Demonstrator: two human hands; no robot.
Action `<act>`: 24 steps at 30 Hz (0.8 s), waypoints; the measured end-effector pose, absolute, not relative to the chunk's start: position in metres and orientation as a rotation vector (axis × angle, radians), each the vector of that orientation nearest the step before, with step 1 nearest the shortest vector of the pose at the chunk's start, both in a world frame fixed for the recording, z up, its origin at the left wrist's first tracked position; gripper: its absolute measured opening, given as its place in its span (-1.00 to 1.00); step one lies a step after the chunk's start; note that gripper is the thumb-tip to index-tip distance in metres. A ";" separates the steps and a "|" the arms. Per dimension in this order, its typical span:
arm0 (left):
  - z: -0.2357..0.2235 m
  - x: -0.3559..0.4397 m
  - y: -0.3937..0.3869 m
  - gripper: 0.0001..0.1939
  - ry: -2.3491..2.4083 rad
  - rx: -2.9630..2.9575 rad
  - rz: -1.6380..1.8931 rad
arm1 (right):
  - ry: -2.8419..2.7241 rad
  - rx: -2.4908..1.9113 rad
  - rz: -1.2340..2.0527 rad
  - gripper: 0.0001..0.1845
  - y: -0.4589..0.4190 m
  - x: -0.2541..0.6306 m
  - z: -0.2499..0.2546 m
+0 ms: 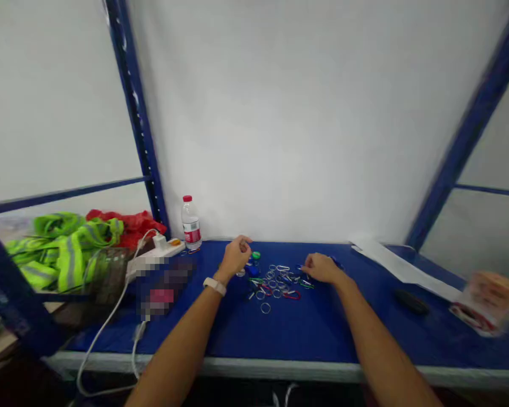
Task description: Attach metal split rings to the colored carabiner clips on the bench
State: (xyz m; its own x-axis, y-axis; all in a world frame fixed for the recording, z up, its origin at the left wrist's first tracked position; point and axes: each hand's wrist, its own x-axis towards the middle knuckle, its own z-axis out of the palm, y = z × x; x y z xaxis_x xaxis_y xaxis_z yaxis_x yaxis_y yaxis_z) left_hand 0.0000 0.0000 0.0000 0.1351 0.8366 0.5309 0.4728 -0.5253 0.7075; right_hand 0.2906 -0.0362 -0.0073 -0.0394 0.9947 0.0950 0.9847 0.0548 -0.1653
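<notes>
My left hand point(235, 257) is raised at the left side of a loose pile of metal split rings and coloured carabiners point(275, 284), its fingertips pinched together. Whether they hold something small is hidden. A green cap point(255, 255) and a blue piece point(252, 271) lie just beyond and beside those fingers. My right hand point(322, 268) rests palm down at the pile's right edge, close to a blue carabiner point(299, 268). A single ring point(265, 308) lies apart, nearer me. A pale band point(214, 286) circles my left wrist.
The blue-covered table point(356, 322) has a pale front edge and a white wall behind it. To the left stand a power strip point(155, 260), a water bottle point(190, 224) and a blurred dark object. High-visibility vests lie further left; white paper and a dark object lie right.
</notes>
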 end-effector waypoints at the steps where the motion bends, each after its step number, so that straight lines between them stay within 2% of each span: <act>1: 0.000 0.000 0.000 -0.75 1.257 2.051 1.350 | -2.138 -2.033 0.102 -0.81 -0.036 0.290 -0.008; 7: 0.000 0.001 -0.002 -0.74 1.231 2.054 1.355 | -2.067 -1.919 0.111 -0.92 -0.033 0.291 -0.013; 15: 0.001 0.002 -0.004 -0.73 1.233 2.074 1.327 | -2.048 -1.615 0.115 -0.90 -0.030 0.290 -0.016; 24: -0.003 0.002 -0.001 -0.74 1.221 2.088 1.324 | -1.996 -1.558 0.120 -0.87 -0.031 0.289 -0.014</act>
State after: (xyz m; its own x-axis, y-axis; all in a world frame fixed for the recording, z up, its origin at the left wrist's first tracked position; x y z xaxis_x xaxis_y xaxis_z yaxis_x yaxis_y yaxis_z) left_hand 0.0018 -0.0006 -0.0031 0.1774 0.8262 0.5348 0.4661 -0.5491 0.6937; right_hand 0.2892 -0.0306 -0.0144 -0.1334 0.9086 0.3959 0.8547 0.3077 -0.4181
